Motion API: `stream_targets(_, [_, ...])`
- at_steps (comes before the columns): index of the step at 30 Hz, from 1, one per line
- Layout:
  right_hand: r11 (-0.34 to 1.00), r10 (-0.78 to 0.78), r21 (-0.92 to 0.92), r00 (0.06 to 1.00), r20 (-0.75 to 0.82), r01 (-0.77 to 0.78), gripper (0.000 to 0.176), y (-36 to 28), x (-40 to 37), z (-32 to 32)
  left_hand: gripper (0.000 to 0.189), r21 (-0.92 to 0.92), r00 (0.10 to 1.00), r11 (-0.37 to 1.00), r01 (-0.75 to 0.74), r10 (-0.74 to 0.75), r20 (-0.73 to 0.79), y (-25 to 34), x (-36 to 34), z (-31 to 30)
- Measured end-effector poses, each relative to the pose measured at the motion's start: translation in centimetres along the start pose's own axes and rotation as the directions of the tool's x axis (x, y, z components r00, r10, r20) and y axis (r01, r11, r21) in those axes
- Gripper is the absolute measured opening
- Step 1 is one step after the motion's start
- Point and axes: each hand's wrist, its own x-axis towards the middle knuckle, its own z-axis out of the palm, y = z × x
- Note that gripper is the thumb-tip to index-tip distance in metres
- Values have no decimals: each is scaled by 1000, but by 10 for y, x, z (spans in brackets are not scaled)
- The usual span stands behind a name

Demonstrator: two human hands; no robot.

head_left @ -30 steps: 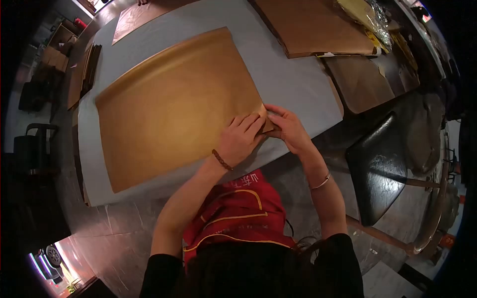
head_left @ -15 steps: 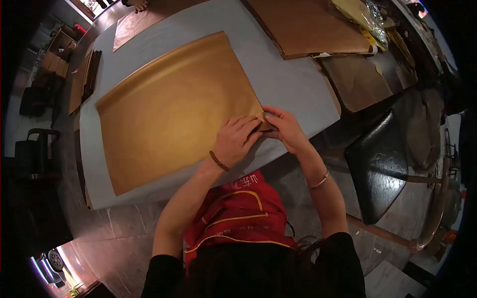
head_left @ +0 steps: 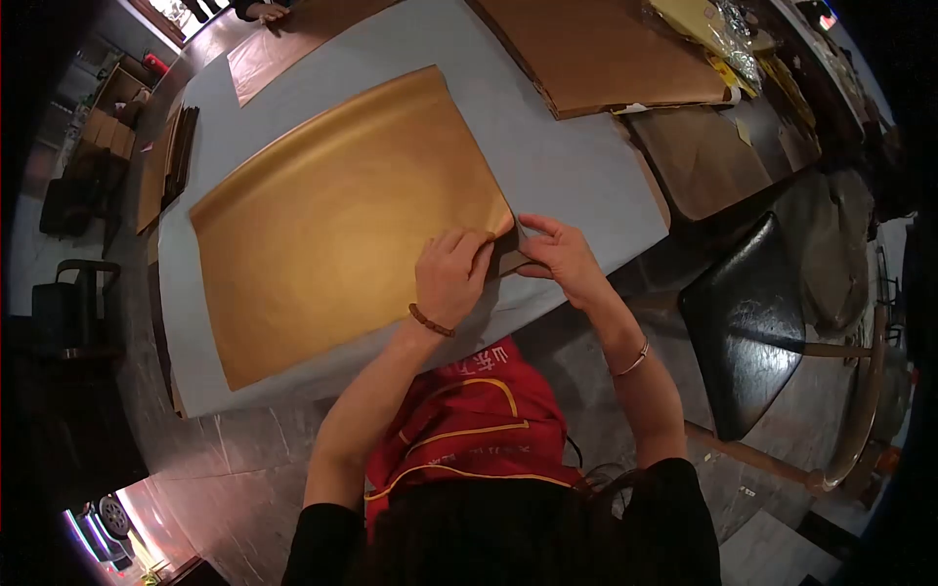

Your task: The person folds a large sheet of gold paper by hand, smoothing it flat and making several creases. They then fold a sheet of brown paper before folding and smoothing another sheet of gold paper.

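A large golden-brown sheet [head_left: 332, 225] lies on the blue-grey table cover [head_left: 576, 166], its far edge curving up. Near its right corner, my left hand [head_left: 452, 273] has its fingers curled and closed on the golden sheet, lifting the corner slightly. Just right of it, my right hand [head_left: 565, 260] pinches a darker layer [head_left: 510, 256] that shows beneath the lifted corner. The fingertips of the two hands are a short way apart.
Brown sheets [head_left: 616, 49] are stacked at the back right beside yellow and clear plastic packaging [head_left: 718, 34]. A black-seated chair [head_left: 747, 327] stands at the right. Another person's hand [head_left: 267, 12] rests near a pale brown sheet [head_left: 283, 44] at the far edge.
My left hand has shifted slightly left, drawing the sheet's corner back and exposing more of the darker layer. My hands are further apart. The other person's hand shows more fully.
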Motion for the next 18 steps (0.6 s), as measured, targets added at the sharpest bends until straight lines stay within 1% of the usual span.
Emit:
stream_targets(2, [1000,-19,6,999,31,19,51,1,0,0,18,168,981,966,-194,195,15,4,-2,1])
stream_targets(3, [1000,-19,7,999,33,18,51,0,-1,1,18,169,981,966,-193,194,16,5,-4,1])
stream_targets(5, [999,-30,38,999,33,29,50,-5,-6,4,25,262,966,931,-255,233,115,6,-7,2])
stream_targets(6, [999,-30,39,999,34,29,50,-3,-6,4,25,263,966,930,-256,233,116,6,-9,3])
stream_targets(8, [998,-68,19,998,-2,68,50,0,-7,4,29,352,946,878,-325,298,128,7,-11,4])
stream_targets(9, [998,-67,20,998,-1,67,50,0,-7,4,29,352,946,878,-324,298,129,7,-11,5])
stream_targets(11, [997,-68,-29,997,-28,67,51,1,-7,3,30,453,928,811,-370,303,214,8,-10,5])
stream_targets(14, [997,-72,9,997,-18,73,51,1,-8,3,31,473,914,782,-406,347,210,6,-5,7])
stream_targets(18, [996,-79,34,997,-23,79,51,2,-9,3,32,494,913,768,-408,343,222,4,0,6])
